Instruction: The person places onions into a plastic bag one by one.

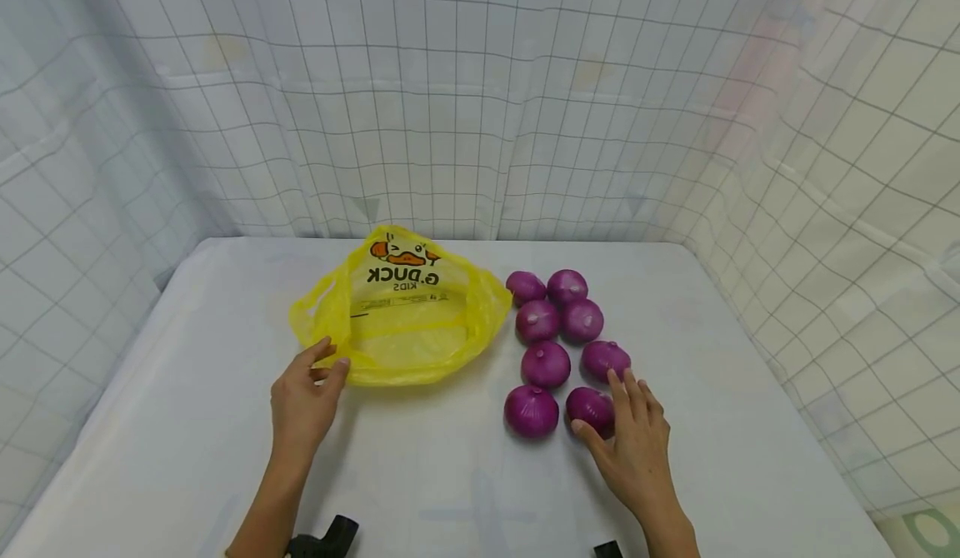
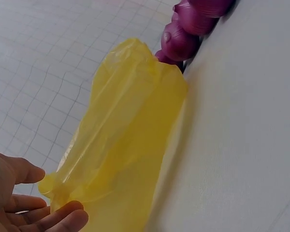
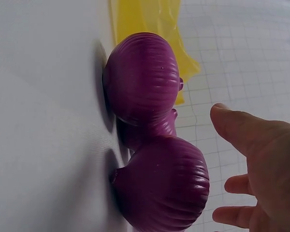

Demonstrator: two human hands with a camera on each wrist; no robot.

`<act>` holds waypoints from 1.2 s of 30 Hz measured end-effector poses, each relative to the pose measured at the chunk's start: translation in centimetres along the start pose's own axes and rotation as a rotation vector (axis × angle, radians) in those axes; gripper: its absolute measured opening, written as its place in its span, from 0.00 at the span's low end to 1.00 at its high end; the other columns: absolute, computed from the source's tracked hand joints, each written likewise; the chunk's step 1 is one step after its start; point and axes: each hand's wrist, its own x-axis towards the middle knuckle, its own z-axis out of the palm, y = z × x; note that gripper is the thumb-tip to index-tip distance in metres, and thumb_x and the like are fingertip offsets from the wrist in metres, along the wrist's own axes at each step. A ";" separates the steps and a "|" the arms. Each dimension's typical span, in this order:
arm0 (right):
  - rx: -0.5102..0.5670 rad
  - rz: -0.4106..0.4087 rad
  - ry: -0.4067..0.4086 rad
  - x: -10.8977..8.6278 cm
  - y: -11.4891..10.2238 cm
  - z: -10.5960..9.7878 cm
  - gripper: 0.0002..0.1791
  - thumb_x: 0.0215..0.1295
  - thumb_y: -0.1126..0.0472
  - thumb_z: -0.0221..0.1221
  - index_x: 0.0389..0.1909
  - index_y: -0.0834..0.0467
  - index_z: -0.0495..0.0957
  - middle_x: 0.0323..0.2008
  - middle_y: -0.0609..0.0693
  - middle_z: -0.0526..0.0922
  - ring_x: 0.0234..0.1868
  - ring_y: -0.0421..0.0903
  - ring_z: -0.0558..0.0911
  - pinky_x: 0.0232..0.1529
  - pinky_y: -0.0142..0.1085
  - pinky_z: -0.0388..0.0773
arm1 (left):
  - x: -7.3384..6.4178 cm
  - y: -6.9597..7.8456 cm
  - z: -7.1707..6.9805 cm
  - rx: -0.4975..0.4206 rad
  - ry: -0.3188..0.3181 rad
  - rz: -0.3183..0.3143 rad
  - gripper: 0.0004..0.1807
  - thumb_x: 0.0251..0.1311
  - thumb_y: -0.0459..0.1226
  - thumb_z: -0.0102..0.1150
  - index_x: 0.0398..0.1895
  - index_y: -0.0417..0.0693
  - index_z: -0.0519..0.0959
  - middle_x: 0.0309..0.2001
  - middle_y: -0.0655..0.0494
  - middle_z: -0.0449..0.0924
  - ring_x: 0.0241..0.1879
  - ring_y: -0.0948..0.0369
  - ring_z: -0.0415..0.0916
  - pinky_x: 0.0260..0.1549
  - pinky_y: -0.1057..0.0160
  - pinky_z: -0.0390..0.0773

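A yellow plastic bag (image 1: pixel 408 333) stands with its mouth spread wide, a duck face and reversed "G.DUCK KIDS" print showing on its far side. My left hand (image 1: pixel 309 396) is at the bag's near left edge. In the left wrist view, a crumpled corner of the bag (image 2: pixel 63 191) lies between thumb and fingers. Right of the bag, several purple onions (image 1: pixel 546 365) sit in two rough columns. My right hand (image 1: pixel 637 450) hovers with spread fingers over the nearest onion of the right column (image 1: pixel 588 408). The right wrist view shows a gap between thumb and onions (image 3: pixel 159 186).
A white cloth covers the table (image 1: pixel 450 491). Checked white curtains (image 1: pixel 465 125) hang behind and on both sides. Black device parts (image 1: pixel 330 537) show by the left wrist, and another black piece (image 1: pixel 607 550) by the right wrist.
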 end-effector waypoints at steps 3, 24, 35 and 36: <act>-0.001 0.004 -0.012 -0.1 0.0 0.1 0.48 0.51 0.46 0.67 0.69 0.61 0.57 0.69 0.65 0.59 0.68 0.66 0.55 0.56 0.62 0.55 | 0.3 -0.1 0.1 0.042 0.004 -0.001 0.26 0.62 0.42 0.56 0.62 0.42 0.71 0.56 0.45 0.78 0.41 0.49 0.81 0.24 0.77 0.72; 0.132 0.113 -0.126 -0.7 0.5 1.0 0.53 0.49 0.47 0.68 0.71 0.63 0.51 0.70 0.65 0.56 0.65 0.65 0.59 0.60 0.63 0.61 | 1.1 -0.3 0.5 0.090 0.134 0.108 0.17 0.58 0.35 0.60 0.50 0.37 0.80 0.42 0.40 0.84 0.28 0.48 0.82 0.16 0.71 0.71; 0.127 0.144 -0.172 -0.4 0.3 1.3 0.54 0.49 0.47 0.69 0.72 0.62 0.50 0.71 0.65 0.55 0.66 0.64 0.59 0.62 0.61 0.62 | 1.1 -0.4 0.6 0.045 0.208 0.146 0.14 0.56 0.33 0.60 0.45 0.37 0.82 0.38 0.40 0.85 0.27 0.48 0.82 0.18 0.74 0.71; 0.124 0.147 -0.176 -0.4 0.3 1.3 0.54 0.49 0.47 0.69 0.72 0.62 0.50 0.70 0.65 0.55 0.66 0.64 0.60 0.63 0.61 0.61 | 1.2 -0.4 0.7 0.044 0.212 0.146 0.14 0.56 0.33 0.60 0.45 0.37 0.82 0.38 0.40 0.85 0.27 0.48 0.82 0.18 0.76 0.69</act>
